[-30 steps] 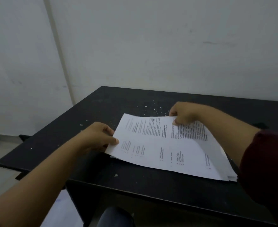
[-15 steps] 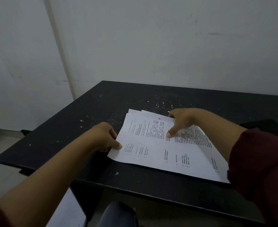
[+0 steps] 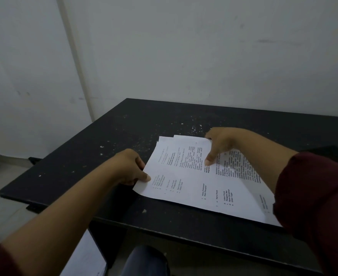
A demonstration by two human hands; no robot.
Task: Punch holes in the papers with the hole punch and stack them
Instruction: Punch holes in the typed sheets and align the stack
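White wall fills the top half of view, corner seam on the left. Below it a black tabletop, matte, running out of view to the right.

Stack of printed papers lies flat on the tabletop near the front edge, slightly fanned: far corners of lower sheets stick out past the top sheet. Text is printed sideways to me, too small to read.

My left hand is at the stack's left edge, fingers curled, thumb on top of the near-left corner, pinching the sheets there. My right hand is at the far edge of the stack, fingers curled over that edge, thumb pressed down on the top sheet's printed area. Both sleeves dark red.

Can't see a hole punch anywhere in view.

White paper bits are scattered on the tabletop beyond the stack, a few more to the left and one near the front edge.
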